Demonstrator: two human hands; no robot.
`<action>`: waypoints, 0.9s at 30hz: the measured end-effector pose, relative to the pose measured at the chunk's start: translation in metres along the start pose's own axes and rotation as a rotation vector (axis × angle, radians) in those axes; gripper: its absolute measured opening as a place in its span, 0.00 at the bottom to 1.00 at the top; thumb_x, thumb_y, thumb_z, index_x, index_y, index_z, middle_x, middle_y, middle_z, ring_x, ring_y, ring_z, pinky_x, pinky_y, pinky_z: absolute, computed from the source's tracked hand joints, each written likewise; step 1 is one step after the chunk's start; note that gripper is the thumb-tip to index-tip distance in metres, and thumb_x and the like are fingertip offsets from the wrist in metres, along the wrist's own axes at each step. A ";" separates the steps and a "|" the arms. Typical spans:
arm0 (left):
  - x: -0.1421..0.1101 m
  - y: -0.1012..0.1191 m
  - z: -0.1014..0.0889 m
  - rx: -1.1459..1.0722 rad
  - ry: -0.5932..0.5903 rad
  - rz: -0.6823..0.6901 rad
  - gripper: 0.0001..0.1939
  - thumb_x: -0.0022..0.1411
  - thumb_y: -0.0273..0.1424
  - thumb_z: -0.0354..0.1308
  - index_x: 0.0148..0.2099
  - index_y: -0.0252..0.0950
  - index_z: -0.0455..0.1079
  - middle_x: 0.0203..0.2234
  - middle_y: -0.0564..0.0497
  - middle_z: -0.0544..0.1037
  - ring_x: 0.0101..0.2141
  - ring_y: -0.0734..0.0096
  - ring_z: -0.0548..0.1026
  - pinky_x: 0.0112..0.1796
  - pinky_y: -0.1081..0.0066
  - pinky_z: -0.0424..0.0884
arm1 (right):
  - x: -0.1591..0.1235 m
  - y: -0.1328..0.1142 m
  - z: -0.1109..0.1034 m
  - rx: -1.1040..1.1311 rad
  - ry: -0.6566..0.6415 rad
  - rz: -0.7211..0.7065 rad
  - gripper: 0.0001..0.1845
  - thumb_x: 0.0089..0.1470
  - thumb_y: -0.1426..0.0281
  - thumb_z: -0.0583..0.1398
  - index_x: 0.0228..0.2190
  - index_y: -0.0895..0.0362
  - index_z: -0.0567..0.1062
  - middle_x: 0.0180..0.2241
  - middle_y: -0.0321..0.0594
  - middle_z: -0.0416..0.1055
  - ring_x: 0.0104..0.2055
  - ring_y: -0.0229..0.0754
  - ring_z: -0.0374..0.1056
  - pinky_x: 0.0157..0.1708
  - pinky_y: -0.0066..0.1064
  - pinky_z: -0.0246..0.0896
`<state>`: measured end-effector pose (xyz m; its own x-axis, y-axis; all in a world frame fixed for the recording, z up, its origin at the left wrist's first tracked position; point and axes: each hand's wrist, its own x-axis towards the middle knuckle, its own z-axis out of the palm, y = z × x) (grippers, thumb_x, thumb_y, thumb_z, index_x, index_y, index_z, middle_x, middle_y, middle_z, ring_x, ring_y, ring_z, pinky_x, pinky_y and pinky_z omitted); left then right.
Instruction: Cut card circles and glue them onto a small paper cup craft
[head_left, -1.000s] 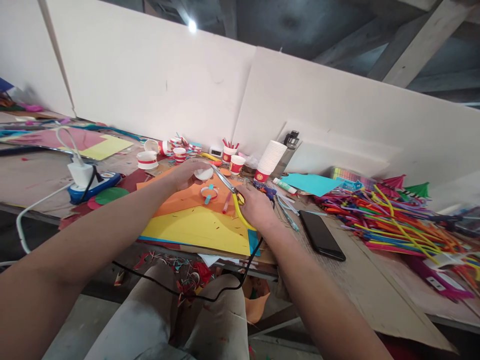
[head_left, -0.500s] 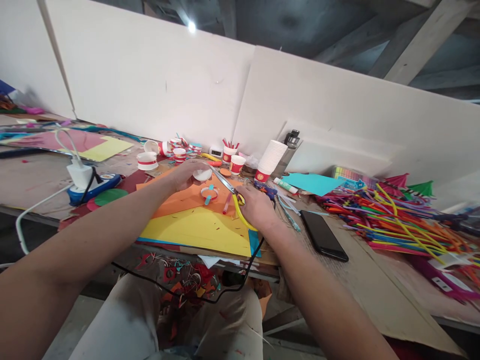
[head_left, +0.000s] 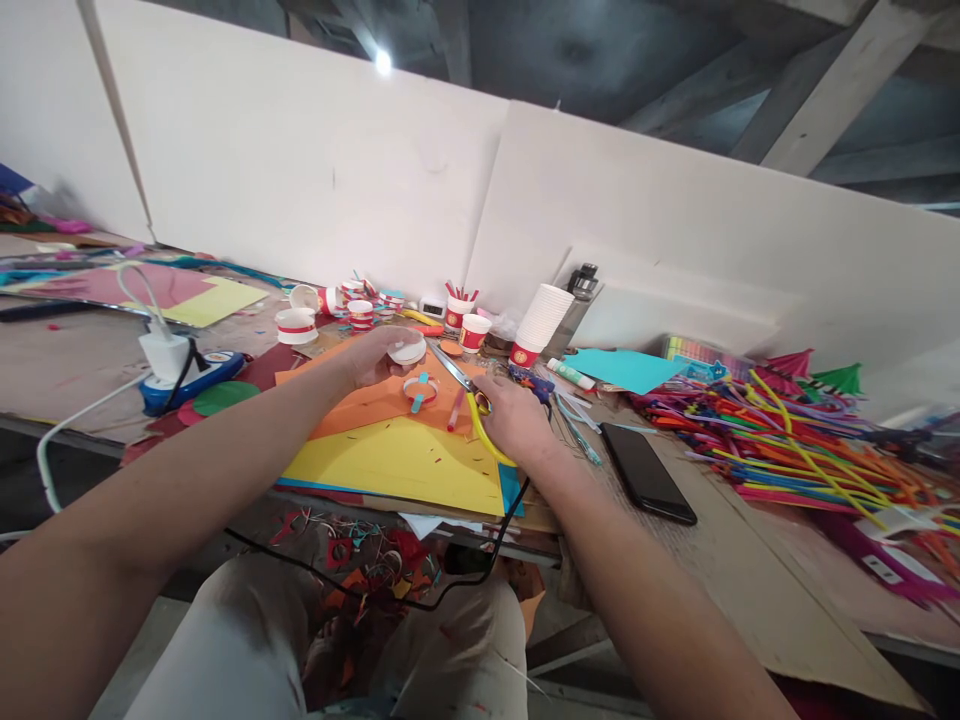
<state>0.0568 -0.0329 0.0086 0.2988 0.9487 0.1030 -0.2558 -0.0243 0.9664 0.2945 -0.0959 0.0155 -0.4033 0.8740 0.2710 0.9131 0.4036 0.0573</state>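
My left hand [head_left: 375,355] is closed on a small round white paper cup piece [head_left: 407,352], held above the orange paper [head_left: 352,407]. In my right hand [head_left: 514,410] are scissors with yellow handles [head_left: 487,430]. Their metal blades [head_left: 450,364] point up and left, the tips close to the right edge of the cup piece; whether they touch it I cannot tell. Below, a ring cut from a cup [head_left: 421,393], with light blue strips on it, lies on the orange paper. A red-tipped pen [head_left: 456,410] rests beside it. Yellow paper [head_left: 397,468] lies nearer to me.
Cut cup pieces [head_left: 296,325] stand at the back left. A stack of paper cups [head_left: 541,325] and a cup of red sticks [head_left: 457,308] are behind my hands. On the right lie a black phone [head_left: 649,473] and many pipe cleaners [head_left: 795,440]. A blue power strip [head_left: 191,380] sits left.
My left hand has turned the white cup piece slightly, showing more of its rim. The scissors have barely moved, and their tips now sit a little apart from it. My legs have spread.
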 end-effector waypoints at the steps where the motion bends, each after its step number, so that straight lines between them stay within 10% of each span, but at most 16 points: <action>1: 0.000 0.000 0.000 -0.016 0.000 -0.011 0.11 0.50 0.32 0.63 0.24 0.30 0.69 0.20 0.46 0.73 0.17 0.79 0.63 0.16 0.77 0.53 | 0.000 0.000 0.000 0.011 -0.003 0.008 0.16 0.62 0.68 0.53 0.48 0.52 0.75 0.43 0.46 0.75 0.44 0.48 0.71 0.37 0.32 0.60; 7: 0.002 0.001 0.003 -0.115 0.105 0.056 0.10 0.45 0.27 0.71 0.30 0.30 0.74 0.26 0.49 0.78 0.28 0.75 0.74 0.29 0.77 0.69 | 0.003 0.008 0.004 0.324 0.111 0.005 0.19 0.61 0.67 0.55 0.52 0.53 0.75 0.47 0.44 0.77 0.47 0.45 0.72 0.42 0.30 0.63; 27: 0.001 -0.010 0.016 -0.124 -0.063 0.173 0.17 0.46 0.29 0.74 0.37 0.32 0.71 0.31 0.51 0.80 0.29 0.73 0.77 0.30 0.74 0.74 | 0.009 0.009 0.018 0.797 0.342 0.053 0.20 0.55 0.52 0.61 0.37 0.56 0.75 0.27 0.34 0.67 0.27 0.36 0.60 0.30 0.28 0.57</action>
<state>0.0746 -0.0369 0.0026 0.2971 0.9120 0.2827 -0.4179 -0.1421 0.8973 0.2980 -0.0797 0.0010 -0.2049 0.8194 0.5354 0.5649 0.5457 -0.6190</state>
